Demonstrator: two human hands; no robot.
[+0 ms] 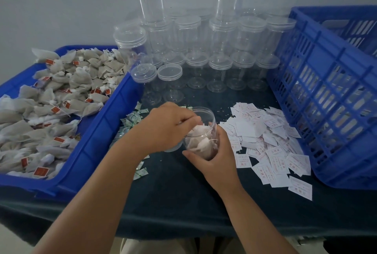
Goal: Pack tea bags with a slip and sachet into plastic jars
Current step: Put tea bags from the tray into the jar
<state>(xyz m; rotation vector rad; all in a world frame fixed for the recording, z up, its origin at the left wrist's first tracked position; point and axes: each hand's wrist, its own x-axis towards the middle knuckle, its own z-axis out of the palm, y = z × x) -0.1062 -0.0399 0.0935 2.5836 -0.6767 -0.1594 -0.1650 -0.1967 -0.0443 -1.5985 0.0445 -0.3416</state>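
Right hand [214,159] wraps round the tilted jar [208,123]; left hand [166,127], at the jar's mouth, pinches a tea bag [197,129] with curled fingers [189,119]

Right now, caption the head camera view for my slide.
Left hand tucks a tea bag into the jar gripped by the right hand, between a blue tray and paper slips.

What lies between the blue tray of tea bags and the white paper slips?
Head view: scattered green-white sachets, plus the left hand and right hand at a clear plastic jar.
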